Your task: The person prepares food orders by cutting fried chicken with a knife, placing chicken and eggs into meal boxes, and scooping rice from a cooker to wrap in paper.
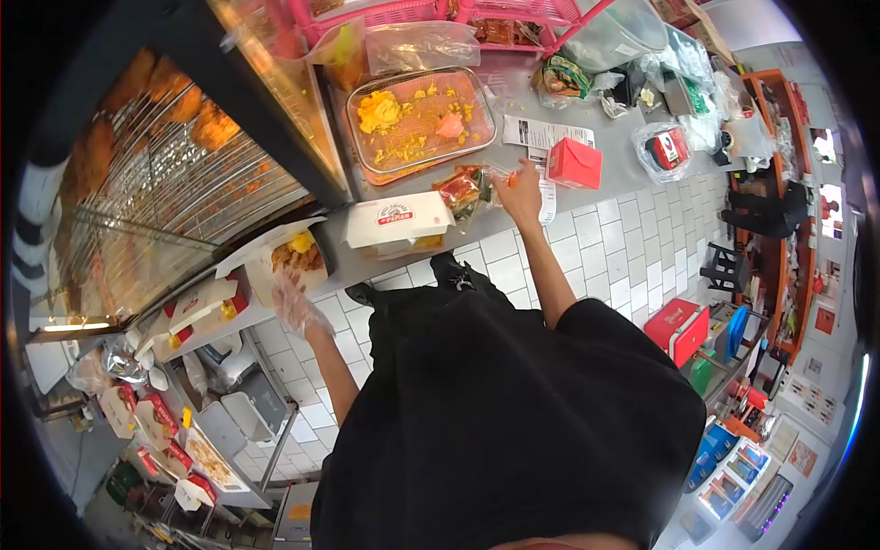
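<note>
My left hand (298,302), in a clear plastic glove, is over the near edge of an open white food box (261,280) holding fried food with yellow topping (298,252); its fingers are spread. My right hand (520,191) is at a clear plastic bag (469,194) with red and green contents, its fingers bent at the bag's right end; whether they grip it is unclear. Between my hands stands a white printed box (399,218) with its lid lowered. A red box (575,163) sits to the right of my right hand, beside printed paper slips (548,135).
A wire-edged tray (420,124) with yellow food lies beyond the bag. A heated glass cabinet (174,174) stands at the left. Pink baskets (504,23) are at the back. More boxes (209,307) line the counter's left. Another person (775,211) is at the far right.
</note>
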